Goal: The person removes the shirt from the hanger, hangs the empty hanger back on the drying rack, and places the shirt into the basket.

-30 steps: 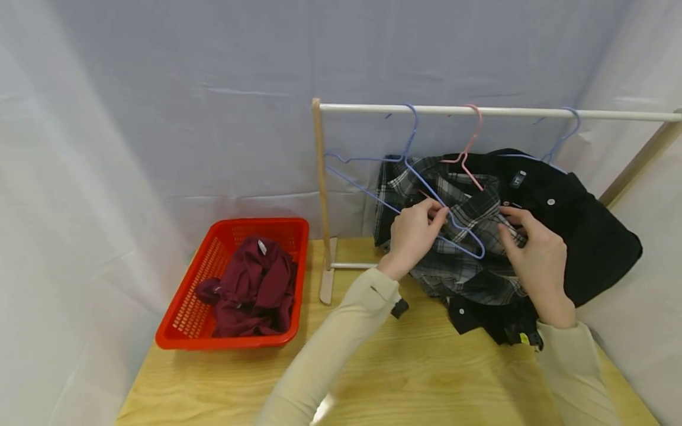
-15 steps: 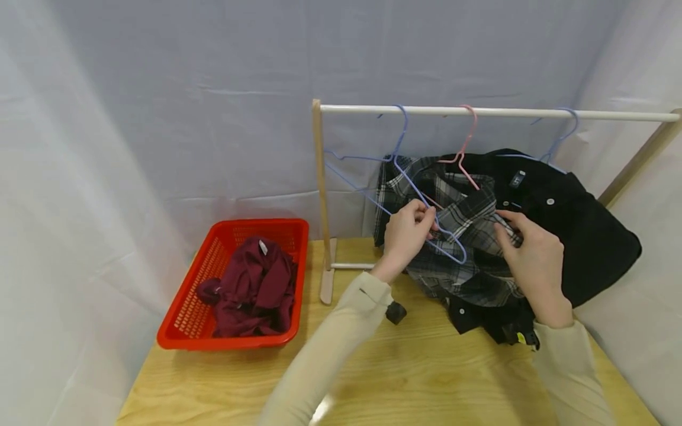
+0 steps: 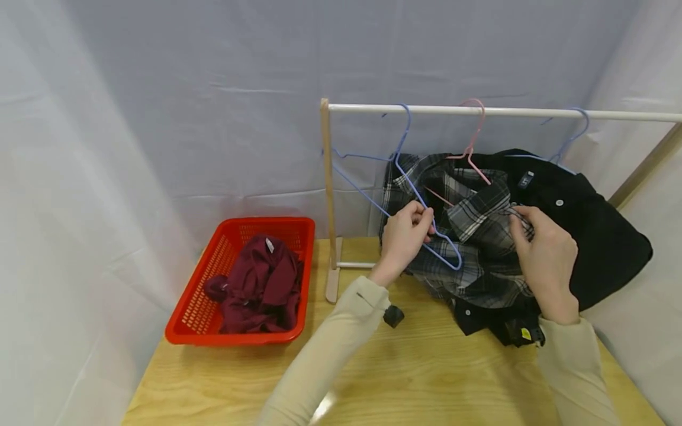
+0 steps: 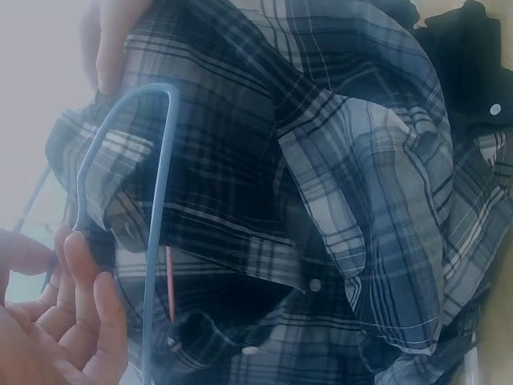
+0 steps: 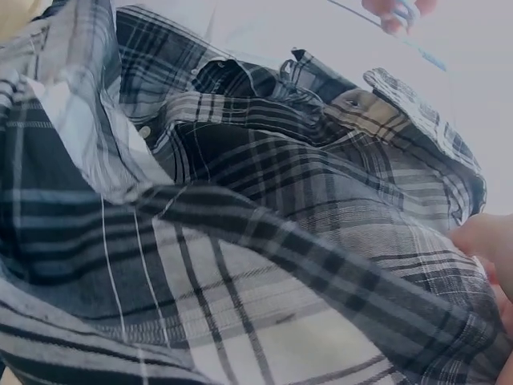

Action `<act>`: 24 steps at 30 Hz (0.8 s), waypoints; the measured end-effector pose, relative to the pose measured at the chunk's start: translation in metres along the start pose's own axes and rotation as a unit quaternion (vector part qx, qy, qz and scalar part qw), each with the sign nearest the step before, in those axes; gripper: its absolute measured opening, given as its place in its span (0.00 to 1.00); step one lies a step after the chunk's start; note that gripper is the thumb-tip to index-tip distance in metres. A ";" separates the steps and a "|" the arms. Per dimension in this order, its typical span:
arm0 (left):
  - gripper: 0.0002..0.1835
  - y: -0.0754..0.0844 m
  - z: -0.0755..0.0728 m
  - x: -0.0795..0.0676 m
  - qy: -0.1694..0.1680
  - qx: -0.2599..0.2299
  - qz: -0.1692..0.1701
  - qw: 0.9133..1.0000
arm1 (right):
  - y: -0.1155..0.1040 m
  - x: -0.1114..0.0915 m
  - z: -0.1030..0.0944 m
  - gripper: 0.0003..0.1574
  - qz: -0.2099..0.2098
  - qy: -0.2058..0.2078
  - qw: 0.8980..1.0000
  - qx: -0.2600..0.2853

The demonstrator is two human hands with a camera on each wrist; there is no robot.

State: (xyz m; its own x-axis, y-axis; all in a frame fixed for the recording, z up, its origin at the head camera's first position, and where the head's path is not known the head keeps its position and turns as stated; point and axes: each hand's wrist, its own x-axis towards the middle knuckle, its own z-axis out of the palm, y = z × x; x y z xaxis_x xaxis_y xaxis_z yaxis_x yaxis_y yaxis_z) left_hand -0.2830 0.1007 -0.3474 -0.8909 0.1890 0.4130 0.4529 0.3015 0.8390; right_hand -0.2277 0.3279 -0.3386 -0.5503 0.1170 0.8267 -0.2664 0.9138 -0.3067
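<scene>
Showing head-view only: held hanger's hook (image 3: 409, 120)

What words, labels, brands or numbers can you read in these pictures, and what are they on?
No text is readable.
Small label on the black garment: pale marks, too small to read.
White tag on the maroon garment in the red basket: too small to read.
Yellow patch on a dark item by the right sleeve: too small to read.
Plaid shirt: no lettering visible.

Pale sheeting (image 3: 213, 118) spans nine o'clock through twelve to three. A wooden tabletop (image 3: 437, 373), bearing a bright patch (image 3: 323, 407), occupies six o'clock.
</scene>
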 end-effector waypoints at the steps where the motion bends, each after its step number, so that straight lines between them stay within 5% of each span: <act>1: 0.14 0.000 0.000 0.000 0.000 0.001 0.001 1.000 | 0.001 0.001 -0.001 0.13 0.000 0.006 1.000 -0.003; 24: 0.12 -0.002 -0.001 0.003 -0.003 0.012 0.014 1.000 | 0.036 -0.038 -0.027 0.14 0.093 0.124 0.988 0.013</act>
State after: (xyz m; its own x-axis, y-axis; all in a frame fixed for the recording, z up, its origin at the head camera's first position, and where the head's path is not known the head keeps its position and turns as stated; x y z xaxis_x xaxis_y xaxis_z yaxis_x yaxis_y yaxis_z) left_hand -0.2861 0.0994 -0.3473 -0.8776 0.2030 0.4343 0.4786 0.3179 0.8184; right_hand -0.1952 0.3670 -0.3684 -0.3822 0.3764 0.8440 -0.2001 0.8579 -0.4732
